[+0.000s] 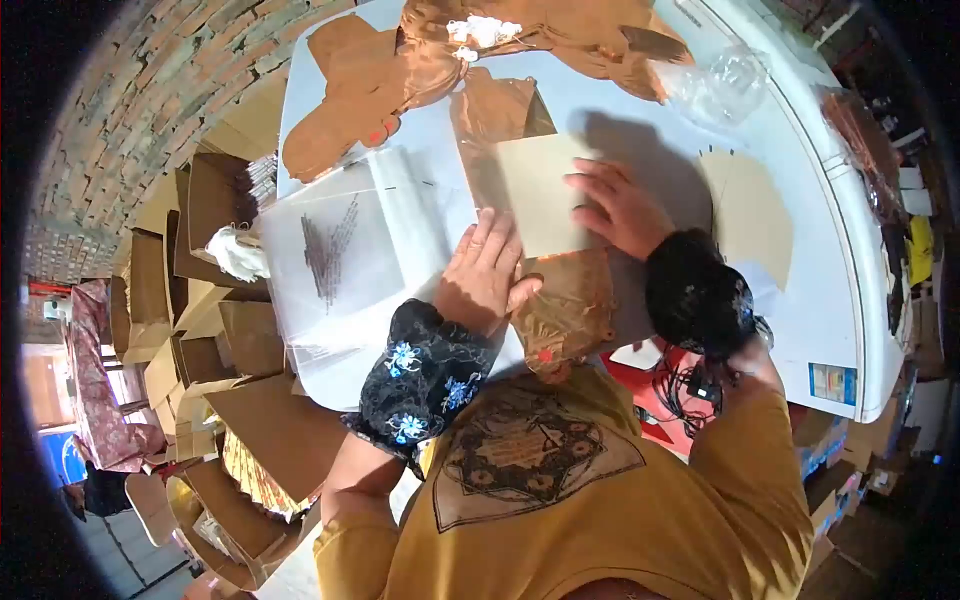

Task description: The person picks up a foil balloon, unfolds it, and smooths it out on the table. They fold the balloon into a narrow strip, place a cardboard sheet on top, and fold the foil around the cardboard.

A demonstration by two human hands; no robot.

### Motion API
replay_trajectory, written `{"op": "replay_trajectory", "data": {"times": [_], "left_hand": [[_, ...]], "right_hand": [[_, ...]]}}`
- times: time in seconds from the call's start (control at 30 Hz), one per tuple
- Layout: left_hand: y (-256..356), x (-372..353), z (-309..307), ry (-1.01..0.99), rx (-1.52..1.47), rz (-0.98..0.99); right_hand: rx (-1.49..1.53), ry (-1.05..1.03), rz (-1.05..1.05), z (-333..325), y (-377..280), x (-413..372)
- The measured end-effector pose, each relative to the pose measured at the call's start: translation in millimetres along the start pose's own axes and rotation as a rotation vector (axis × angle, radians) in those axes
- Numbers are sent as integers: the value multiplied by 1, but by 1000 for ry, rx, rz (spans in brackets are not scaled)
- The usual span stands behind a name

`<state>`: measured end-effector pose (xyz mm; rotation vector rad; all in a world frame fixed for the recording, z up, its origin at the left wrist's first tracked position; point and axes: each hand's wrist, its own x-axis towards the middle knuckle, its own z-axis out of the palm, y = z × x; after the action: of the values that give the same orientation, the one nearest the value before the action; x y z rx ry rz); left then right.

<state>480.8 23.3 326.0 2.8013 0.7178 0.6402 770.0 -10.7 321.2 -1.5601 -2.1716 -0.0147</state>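
Note:
A pale rectangular card (540, 195) lies over a brown, shiny garment piece (565, 305) on the white table (430, 135). My right hand (622, 208) rests on the card's right side, its fingers apart. Beside the card's lower left edge, my left hand (485, 268) lies flat with its fingers stretched out, touching the brown piece. Left of it is a stack of clear plastic bags (345, 250) with dark print. More brown pieces (350, 105) with red-orange tags spread across the far side, with a white string bundle (485, 32) on them.
Open cardboard boxes (250, 430) crowd the left side, with white bundles (238, 252) near the table edge. Crumpled clear plastic (725, 85) lies at the far right, above a beige sheet (745, 205). Black cables (685, 390) hang over something red near the body.

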Motion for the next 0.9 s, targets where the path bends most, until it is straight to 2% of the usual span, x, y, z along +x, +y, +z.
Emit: {"op": "replay_trajectory", "data": {"times": [0.17, 0.27, 0.37, 0.47, 0.57, 0.6, 0.7, 0.9], "left_hand": [[3, 3, -5, -39, 11, -6], [3, 3, -4, -31, 11, -4], [1, 3, 0, -27, 23, 15], [3, 4, -3, -44, 17, 7], [3, 5, -7, -29, -30, 5], [4, 6, -8, -30, -46, 0], [3, 5, -8, -39, -60, -28], [4, 5, -7, -43, -128, -131]], "right_hand": [[-232, 75, 298, -22, 2, -25], [26, 236, 71, -11, -30, -7], [57, 86, 37, -7, -65, 17], [44, 77, -28, 11, -50, 13], [152, 188, -23, 19, -32, 3], [150, 145, 89, 17, -33, -1], [-27, 176, 71, 2, -32, -4], [106, -10, 40, 3, -73, -9]]}}
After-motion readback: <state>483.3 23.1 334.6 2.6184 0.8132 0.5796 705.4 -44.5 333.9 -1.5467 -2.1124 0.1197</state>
